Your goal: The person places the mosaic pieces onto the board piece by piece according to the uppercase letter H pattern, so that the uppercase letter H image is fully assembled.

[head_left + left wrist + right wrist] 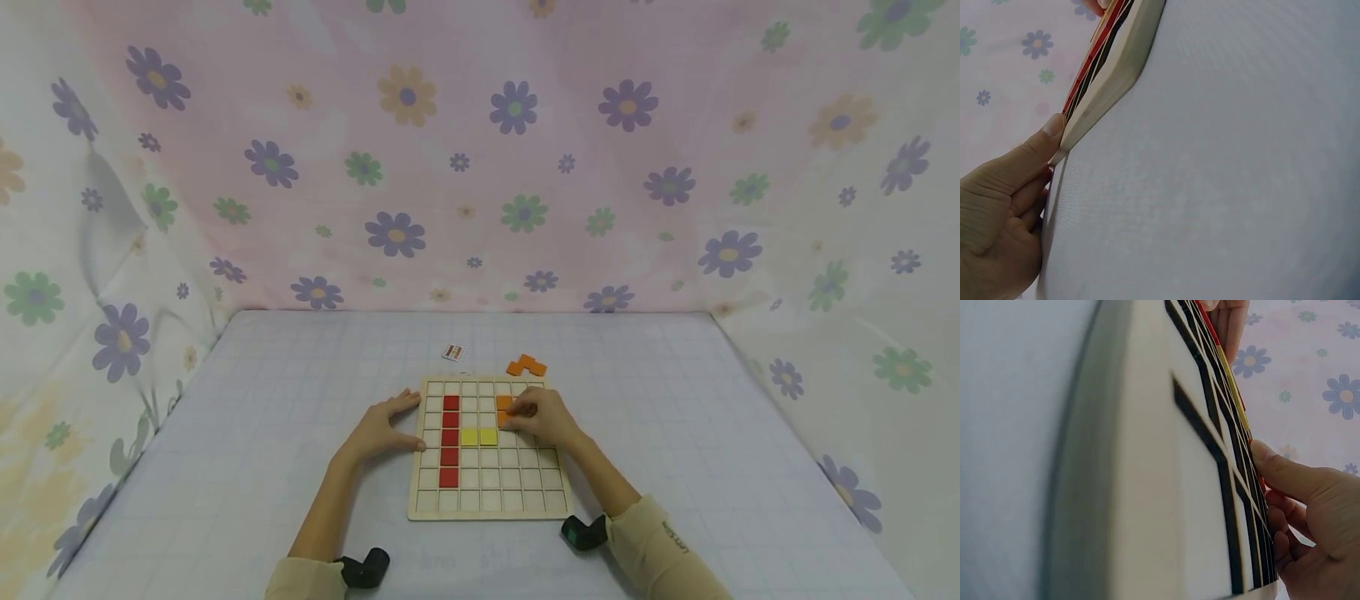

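A square wooden grid board lies on the table. My left hand rests at its left edge, thumb and fingers spread apart, thumb tip on the rim; the left wrist view shows this thumb against the board's side. Over the board's upper right, my right hand pinches an orange block piece with thumb and curled fingers, and part of the piece is hidden beneath them. A column of red squares fills cells near the left side. Two yellow squares sit beside it in the middle.
Behind the board lie another orange angular piece and a small printed card. A white cloth covers the table, and flowered fabric hangs at the back and sides. Dark wrist devices sit at both cuffs.
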`<move>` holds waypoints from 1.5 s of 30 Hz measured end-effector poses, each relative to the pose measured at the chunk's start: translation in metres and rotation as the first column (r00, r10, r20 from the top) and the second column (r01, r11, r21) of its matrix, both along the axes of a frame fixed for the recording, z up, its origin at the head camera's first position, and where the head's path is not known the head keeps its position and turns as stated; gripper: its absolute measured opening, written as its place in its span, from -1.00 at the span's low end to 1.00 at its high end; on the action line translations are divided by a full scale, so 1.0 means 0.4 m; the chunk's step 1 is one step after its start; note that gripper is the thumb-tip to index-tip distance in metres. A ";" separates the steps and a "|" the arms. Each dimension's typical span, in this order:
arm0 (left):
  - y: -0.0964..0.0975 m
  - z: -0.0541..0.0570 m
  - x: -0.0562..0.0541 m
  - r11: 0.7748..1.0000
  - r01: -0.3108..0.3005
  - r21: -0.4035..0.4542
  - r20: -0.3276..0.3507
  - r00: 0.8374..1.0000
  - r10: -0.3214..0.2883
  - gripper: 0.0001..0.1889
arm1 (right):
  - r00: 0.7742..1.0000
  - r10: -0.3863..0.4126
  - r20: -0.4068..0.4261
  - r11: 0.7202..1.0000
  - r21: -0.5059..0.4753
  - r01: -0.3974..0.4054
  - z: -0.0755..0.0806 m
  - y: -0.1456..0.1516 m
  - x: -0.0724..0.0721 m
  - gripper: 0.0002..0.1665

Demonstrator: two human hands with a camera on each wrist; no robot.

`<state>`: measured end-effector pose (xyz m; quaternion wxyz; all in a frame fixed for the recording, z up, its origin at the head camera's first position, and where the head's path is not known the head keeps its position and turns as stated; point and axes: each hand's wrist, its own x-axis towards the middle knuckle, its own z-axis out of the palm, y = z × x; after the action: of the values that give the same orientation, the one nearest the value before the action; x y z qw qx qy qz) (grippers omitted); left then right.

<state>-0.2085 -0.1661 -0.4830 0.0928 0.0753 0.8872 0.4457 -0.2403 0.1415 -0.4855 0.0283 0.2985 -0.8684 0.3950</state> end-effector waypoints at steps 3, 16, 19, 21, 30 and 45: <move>0.001 0.000 0.001 1.000 -0.004 0.004 0.004 1.000 0.004 -0.07 | 0.999 0.030 0.020 1.000 -0.001 -0.030 0.000 0.004 0.000 -0.78; 0.001 -0.001 0.002 1.000 0.007 0.014 0.005 1.000 -0.007 -0.09 | 0.997 -0.077 0.031 0.978 -0.194 0.082 0.015 0.060 -0.037 -0.72; -0.001 -0.001 0.002 1.000 0.006 0.016 0.006 1.000 -0.006 -0.09 | 0.983 -0.183 0.014 0.964 -0.195 0.182 0.023 0.084 -0.064 -0.66; -0.002 0.000 0.001 1.000 0.005 0.014 0.006 1.000 -0.005 -0.09 | 0.973 -0.230 0.027 0.957 -0.177 0.231 0.026 0.098 -0.084 -0.61; -0.005 -0.003 -0.003 1.000 0.006 0.014 0.009 1.000 -0.006 -0.08 | 0.957 -0.265 0.119 0.956 -0.095 0.277 0.009 0.120 -0.145 -0.49; -0.003 0.000 -0.001 1.000 0.018 0.022 -0.004 1.000 -0.018 -0.08 | 0.957 -0.233 0.172 0.969 -0.041 0.243 0.006 0.103 -0.144 -0.48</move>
<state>-0.2089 -0.1673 -0.4830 0.0945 0.0853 0.8816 0.4546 -0.2978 0.1828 -0.4831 0.0124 0.1568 -0.8846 0.4390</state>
